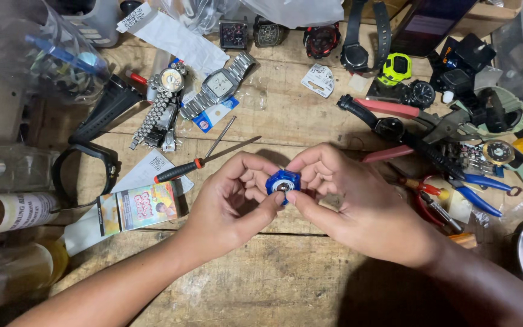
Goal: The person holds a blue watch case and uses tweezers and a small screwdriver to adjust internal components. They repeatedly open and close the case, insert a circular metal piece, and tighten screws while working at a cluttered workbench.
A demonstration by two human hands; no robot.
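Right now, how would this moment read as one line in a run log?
left hand: pinching blue watch case | right hand: pinching same case, thumb on it | near: screwdriver, blue pliers on wooden bench

Left hand and right hand meet, fingertips pinched together, forearms angled inward

Single head-worn view, looking almost straight down on the wooden workbench from close above. Bench planks run left to right across the frame; its far edge sits at top, near edge below. No second view.
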